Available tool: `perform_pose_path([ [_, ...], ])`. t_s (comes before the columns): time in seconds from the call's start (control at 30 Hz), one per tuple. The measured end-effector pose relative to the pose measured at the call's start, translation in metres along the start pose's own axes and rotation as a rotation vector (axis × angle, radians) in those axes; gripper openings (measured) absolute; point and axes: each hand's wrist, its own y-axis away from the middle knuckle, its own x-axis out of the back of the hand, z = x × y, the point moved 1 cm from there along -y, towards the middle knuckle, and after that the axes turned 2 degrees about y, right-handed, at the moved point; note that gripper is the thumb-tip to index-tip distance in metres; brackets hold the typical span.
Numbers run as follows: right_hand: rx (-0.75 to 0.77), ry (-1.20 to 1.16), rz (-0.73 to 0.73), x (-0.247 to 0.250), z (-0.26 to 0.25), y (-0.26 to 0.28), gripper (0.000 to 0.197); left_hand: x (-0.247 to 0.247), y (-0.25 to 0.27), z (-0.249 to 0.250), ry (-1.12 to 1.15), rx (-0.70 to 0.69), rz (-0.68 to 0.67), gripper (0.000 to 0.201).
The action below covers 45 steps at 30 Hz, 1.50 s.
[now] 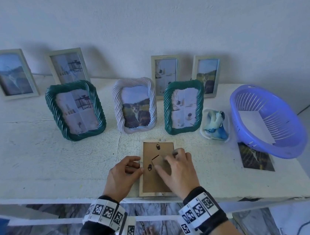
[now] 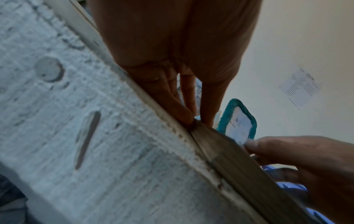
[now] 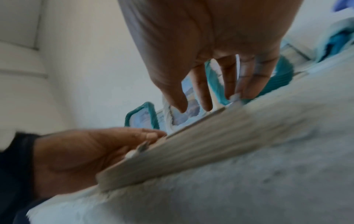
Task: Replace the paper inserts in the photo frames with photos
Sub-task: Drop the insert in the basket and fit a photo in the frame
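Frame (image 1: 157,170) lies face down under our fingers, its brown backing board up, near the front edge of the white table (image 1: 38,150). Our right hand (image 1: 177,169) is spread loosely over the board, fingertips on the folded stand and the right rim, gripping nothing. Our left hand (image 1: 121,176) pinches the left rim. The long axis of the frame runs away from us, so both hands are equally near. Behind stand the twisted green frame (image 1: 75,111) and the others; a loose photo (image 1: 256,157) waits at the right under the purple basket (image 1: 266,122).

No legible text (markers only)
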Motion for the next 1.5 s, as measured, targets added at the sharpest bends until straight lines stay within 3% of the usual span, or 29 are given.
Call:
perform_pose_path([
  [0.2, 0.034, -0.383, -0.193, 0.020, 0.054, -0.001, 0.019, 0.000, 0.001, -0.001, 0.002, -0.010, 0.007, 0.023],
  [0.47, 0.195, -0.415, -0.337, 0.026, 0.075, -0.014, 0.019, 0.001, 0.000, -0.001, -0.022, -0.030, 0.004, 0.019],
  [0.83, 0.291, -0.352, -0.277, 0.022, 0.077, -0.016, 0.017, 0.002, 0.002, 0.001, -0.045, -0.086, -0.011, 0.016],
  [1.17, 0.245, -0.199, -0.189, 0.010, 0.057, -0.024, 0.023, 0.001, 0.003, 0.004, -0.121, -0.196, -0.038, 0.020],
  [1.5, 0.194, -0.120, -0.205, 0.016, 0.050, -0.021, 0.017, 0.001, 0.003, 0.001, -0.116, -0.205, -0.043, 0.021],
])
